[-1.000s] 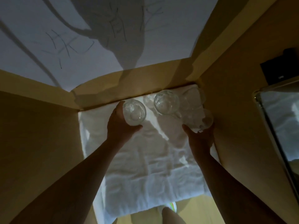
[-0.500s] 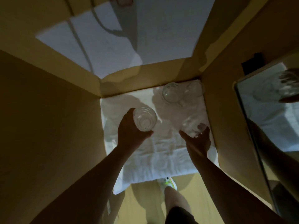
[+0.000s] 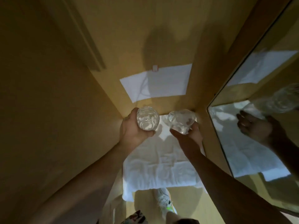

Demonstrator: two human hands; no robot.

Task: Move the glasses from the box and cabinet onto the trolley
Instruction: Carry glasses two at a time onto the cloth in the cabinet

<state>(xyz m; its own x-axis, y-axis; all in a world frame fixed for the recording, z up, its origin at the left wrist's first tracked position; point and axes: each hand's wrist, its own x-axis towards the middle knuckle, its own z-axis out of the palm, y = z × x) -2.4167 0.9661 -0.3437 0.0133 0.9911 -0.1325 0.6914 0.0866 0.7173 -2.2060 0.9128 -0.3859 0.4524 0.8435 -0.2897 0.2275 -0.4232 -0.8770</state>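
Glass tumblers (image 3: 147,120) in both hands (image 3: 132,131)

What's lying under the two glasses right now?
A white towel lies spread below the left glass and right glass. Whether more glasses stand behind them is hidden.

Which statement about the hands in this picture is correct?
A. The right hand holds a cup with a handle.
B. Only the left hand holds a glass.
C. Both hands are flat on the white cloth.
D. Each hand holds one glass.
D: the left hand grips a faceted glass, and the right hand grips a second glass, both above the white cloth.
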